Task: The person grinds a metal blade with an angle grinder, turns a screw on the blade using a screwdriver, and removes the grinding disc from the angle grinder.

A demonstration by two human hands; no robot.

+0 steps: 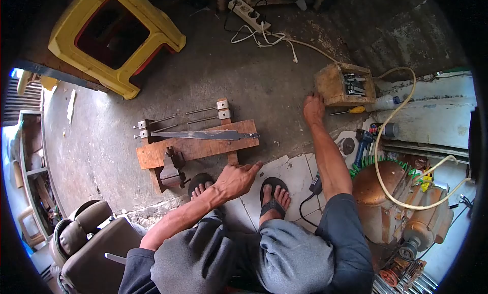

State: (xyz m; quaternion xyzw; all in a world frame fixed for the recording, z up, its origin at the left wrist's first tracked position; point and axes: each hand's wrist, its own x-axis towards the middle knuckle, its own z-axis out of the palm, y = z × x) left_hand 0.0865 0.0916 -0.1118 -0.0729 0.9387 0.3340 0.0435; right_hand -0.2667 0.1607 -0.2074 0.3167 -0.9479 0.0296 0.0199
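Note:
My left hand is at the near edge of a wooden jig, its index finger stretched out to the right. A long metal blade lies across the jig, between metal clamps with threaded rods. A dark vise sits on the jig's near left part. My right hand is beside the left side of a wooden box that holds metal pieces; its fingertips point away from me and what they hold, if anything, is hidden. A screwdriver with a yellow handle lies just below the box.
A yellow plastic stool lies at the upper left. A power strip with white cables is at the top. On the right stand a rusty compressor with a yellowish hose and a blue tool. A padded seat is at the lower left.

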